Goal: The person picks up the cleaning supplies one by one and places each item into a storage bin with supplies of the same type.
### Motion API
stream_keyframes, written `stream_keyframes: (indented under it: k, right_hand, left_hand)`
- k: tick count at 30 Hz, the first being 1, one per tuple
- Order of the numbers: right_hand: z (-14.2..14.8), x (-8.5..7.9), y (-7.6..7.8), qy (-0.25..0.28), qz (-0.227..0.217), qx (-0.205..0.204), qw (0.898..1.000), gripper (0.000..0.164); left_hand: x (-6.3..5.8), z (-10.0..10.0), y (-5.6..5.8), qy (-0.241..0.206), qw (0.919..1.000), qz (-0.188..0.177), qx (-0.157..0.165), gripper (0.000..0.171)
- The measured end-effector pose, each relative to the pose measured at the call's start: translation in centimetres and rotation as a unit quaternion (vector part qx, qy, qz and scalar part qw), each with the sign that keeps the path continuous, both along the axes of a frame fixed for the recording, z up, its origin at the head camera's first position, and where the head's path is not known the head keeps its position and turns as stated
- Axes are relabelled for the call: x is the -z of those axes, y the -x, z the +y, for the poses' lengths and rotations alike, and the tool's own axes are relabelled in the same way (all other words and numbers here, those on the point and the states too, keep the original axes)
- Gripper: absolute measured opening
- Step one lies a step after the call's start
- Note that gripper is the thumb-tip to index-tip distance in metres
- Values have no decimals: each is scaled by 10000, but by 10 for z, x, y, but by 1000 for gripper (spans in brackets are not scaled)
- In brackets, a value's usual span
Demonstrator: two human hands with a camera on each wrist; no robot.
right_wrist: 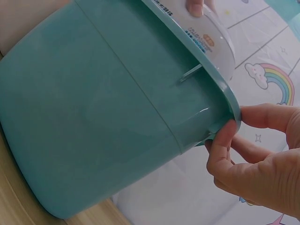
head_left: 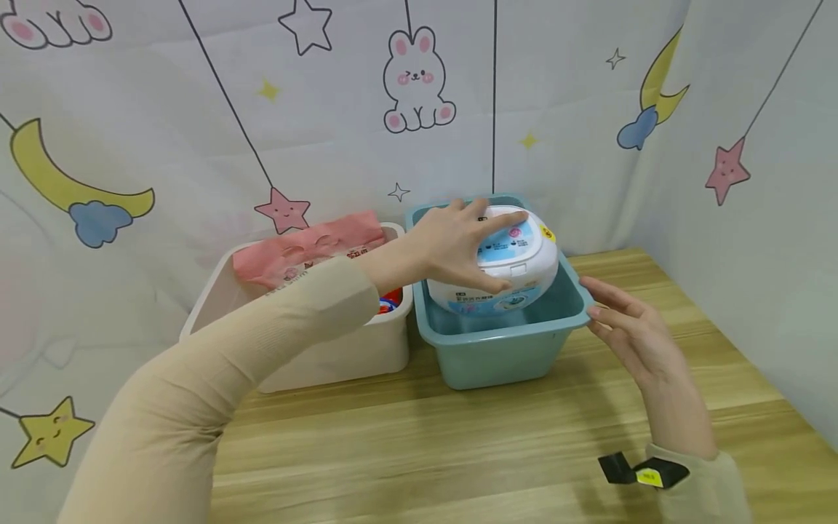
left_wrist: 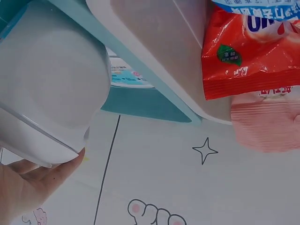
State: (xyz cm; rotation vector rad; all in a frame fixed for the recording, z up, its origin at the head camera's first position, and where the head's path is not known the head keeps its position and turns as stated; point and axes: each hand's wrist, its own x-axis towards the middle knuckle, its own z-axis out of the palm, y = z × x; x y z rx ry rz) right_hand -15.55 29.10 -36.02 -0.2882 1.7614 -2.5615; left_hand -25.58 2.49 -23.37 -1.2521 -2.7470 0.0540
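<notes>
My left hand point(head_left: 452, 247) grips a white lidded tub point(head_left: 533, 266) from above, fingers spread over its blue-labelled lid and thumb on the front side. The tub sits tilted within the mouth of a teal plastic bin point(head_left: 497, 364), its top above the rim. My right hand point(head_left: 635, 335) pinches the bin's rim at the near right corner, as the right wrist view shows closely. Behind the tub, the left wrist view shows part of another white item point(left_wrist: 126, 77) with a blue and pink label inside the bin.
Left of the teal bin stands a white bin point(head_left: 347, 356), partly behind my left forearm. It holds a pink bag point(head_left: 308, 247) and a red packet point(left_wrist: 253, 56). Both bins rest on a wood-grain table point(head_left: 406, 444), close to a printed cloth point(head_left: 563, 80).
</notes>
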Motion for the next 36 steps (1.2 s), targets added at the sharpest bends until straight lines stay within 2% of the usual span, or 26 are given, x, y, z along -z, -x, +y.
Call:
stream_keyframes:
  k: [11,24,36]
  right_hand:
    - [0,-1,0,-87,-29,43,9999,38]
    - [-2,-3,0,-75,-173,93,9998,37]
    - [-1,-2,-1,-49,-32,16,10000,38]
  left_hand:
    - [20,7,1,99,9996,-264,-7,89]
    - [31,12,3,356,9988,-322,-78,89]
    - [42,21,3,804,9958,-444,-12,88]
